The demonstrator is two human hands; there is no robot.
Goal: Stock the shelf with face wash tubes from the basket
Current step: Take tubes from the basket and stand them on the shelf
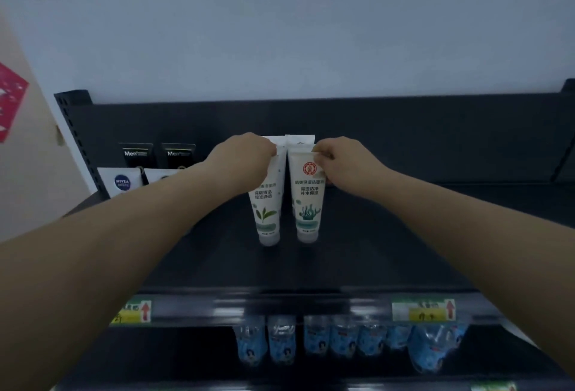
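**Two capped tubes held upright, toppling judged the main risk**

At six o'clock in the view, about seven clear bottles with blue labels [342, 341] were counted on the lower tier, too blurred for a firm count. Above them, two yellow-green price labels with red arrows [423, 309] were seen on the glossy black price rail [280, 306].

At the centre of the black metal shelf deck [389, 235], two tubes were stood cap-down, just beside each other. The white plastic tube printed with a green leaf [266, 210] was pinched at its crimped top by the left hand [245, 154]. The white plastic tube printed with blue-green seaweed and a red round emblem [308, 204] was pinched likewise by the right hand [345, 163].

Tipping on release was judged likely, since each tube was balanced on a narrow cap. The two white crimped tube ends [300, 139] seen behind at twelve o'clock could be knocked over by such a tilt.

At nine o'clock, two white round-logo tubes [121, 182] and, behind them, two black tubes marked Men [135, 154] were counted. The basket was not in view.
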